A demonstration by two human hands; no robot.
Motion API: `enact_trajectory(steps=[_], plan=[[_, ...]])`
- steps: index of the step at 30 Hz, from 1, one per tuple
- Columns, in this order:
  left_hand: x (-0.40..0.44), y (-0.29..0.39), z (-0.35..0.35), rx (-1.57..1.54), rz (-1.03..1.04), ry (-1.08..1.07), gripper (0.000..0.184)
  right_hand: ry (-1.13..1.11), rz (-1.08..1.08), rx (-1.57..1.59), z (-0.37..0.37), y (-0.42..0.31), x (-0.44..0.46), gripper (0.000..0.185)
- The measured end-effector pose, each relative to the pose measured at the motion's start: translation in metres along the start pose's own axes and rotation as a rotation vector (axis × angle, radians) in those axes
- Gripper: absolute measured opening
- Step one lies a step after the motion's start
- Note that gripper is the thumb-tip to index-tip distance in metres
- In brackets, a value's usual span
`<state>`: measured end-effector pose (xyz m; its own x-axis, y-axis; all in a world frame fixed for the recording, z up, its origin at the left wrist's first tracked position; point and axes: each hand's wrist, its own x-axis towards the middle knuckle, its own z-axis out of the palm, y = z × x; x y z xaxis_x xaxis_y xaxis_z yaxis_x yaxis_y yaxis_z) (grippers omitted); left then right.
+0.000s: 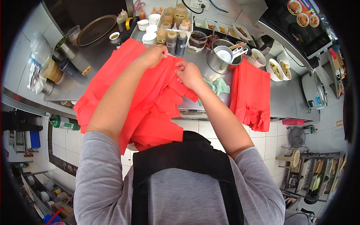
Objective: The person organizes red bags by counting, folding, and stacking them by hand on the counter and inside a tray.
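Note:
A large loose pile of red fabric bags (pixel 123 75) lies on the steel counter before me and hangs over its front edge. My left hand (pixel 153 56) is closed at the pile's far edge, fingertips pinching the red cloth. Just right of it, my right hand (pixel 188 75) is bent closed on the upper right edge of the same bags, thumb and fingers together. Folds and cut-out strips of cloth droop below both hands. To the right, a neater stack of red bags (pixel 252 90) also overhangs the counter edge.
Squeeze bottles (pixel 171 42) and stacked white bowls (pixel 149 38) stand behind the pile. Steel pots (pixel 219 60) and a green cloth (pixel 219 87) sit between the two red heaps. A round dark tray (pixel 96 30) is at back left, a rice cooker (pixel 314 90) far right.

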<state>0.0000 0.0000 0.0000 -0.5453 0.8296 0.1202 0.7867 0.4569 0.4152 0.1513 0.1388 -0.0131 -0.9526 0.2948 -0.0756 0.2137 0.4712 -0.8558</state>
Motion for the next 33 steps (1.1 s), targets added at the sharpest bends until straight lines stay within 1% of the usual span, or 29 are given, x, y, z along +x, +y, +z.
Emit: enact_trajectory(steps=[2,6,8,9,11,12,14,18,20,21,23,24,26,27,29,30,31,32,33], plan=[[-0.002,0.003,-0.003,-0.108,-0.020,-0.032,0.008,0.026,-0.063,0.002,0.002,-0.002,-0.003,0.026],[0.000,0.003,0.002,-0.158,0.004,-0.073,0.011,0.031,-0.062,-0.007,-0.002,-0.001,-0.004,0.024],[-0.004,0.002,0.002,0.056,0.073,-0.103,0.021,0.059,-0.153,-0.065,0.001,0.007,-0.001,0.024],[-0.006,0.003,0.000,0.060,0.075,-0.110,0.021,0.062,-0.149,-0.059,0.001,0.007,-0.001,0.024],[-0.008,0.003,-0.004,0.024,0.040,-0.162,0.039,0.062,-0.184,-0.080,0.001,0.008,-0.002,0.024],[-0.011,0.006,-0.009,0.028,0.041,-0.169,0.039,0.064,-0.180,-0.074,0.001,0.007,-0.003,0.024],[-0.015,0.015,-0.022,-0.045,0.031,-0.280,0.048,0.097,-0.262,-0.145,0.000,0.006,-0.006,0.024],[-0.022,0.015,-0.029,-0.065,0.024,-0.279,0.042,0.115,-0.280,-0.133,0.003,0.011,-0.004,0.025],[-0.023,0.012,-0.031,-0.069,0.078,-0.251,0.032,0.085,-0.308,-0.189,0.003,0.010,-0.005,0.026],[-0.023,0.016,-0.037,-0.064,0.080,-0.249,0.032,0.088,-0.313,-0.188,0.004,0.005,-0.006,0.026],[-0.023,0.023,-0.052,-0.026,0.037,-0.315,0.025,0.110,-0.336,-0.204,0.010,-0.007,-0.012,0.030],[-0.026,0.031,-0.060,-0.019,0.039,-0.308,0.025,0.115,-0.345,-0.205,0.015,-0.011,-0.014,0.030],[-0.037,0.054,-0.080,0.083,0.147,-0.147,0.022,0.302,-0.501,-0.238,0.025,-0.021,-0.016,0.032],[-0.044,0.068,-0.093,0.094,0.148,-0.139,0.022,0.308,-0.513,-0.235,0.027,-0.028,-0.016,0.032],[-0.058,0.093,-0.120,0.205,0.242,0.054,0.026,0.095,-0.329,0.538,0.026,-0.052,-0.018,0.034],[-0.065,0.097,-0.133,0.221,0.241,0.071,0.026,0.092,-0.355,0.642,0.024,-0.066,-0.021,0.031],[-0.073,0.098,-0.147,0.224,0.326,0.280,0.031,0.084,-0.382,0.640,0.020,-0.080,-0.023,0.031],[-0.080,0.096,-0.162,0.232,0.412,0.494,0.037,0.075,-0.491,0.725,0.012,-0.095,-0.025,0.029],[-0.087,0.087,-0.178,0.333,0.397,0.712,0.068,0.062,-0.604,0.812,0.002,-0.113,-0.027,0.027]])
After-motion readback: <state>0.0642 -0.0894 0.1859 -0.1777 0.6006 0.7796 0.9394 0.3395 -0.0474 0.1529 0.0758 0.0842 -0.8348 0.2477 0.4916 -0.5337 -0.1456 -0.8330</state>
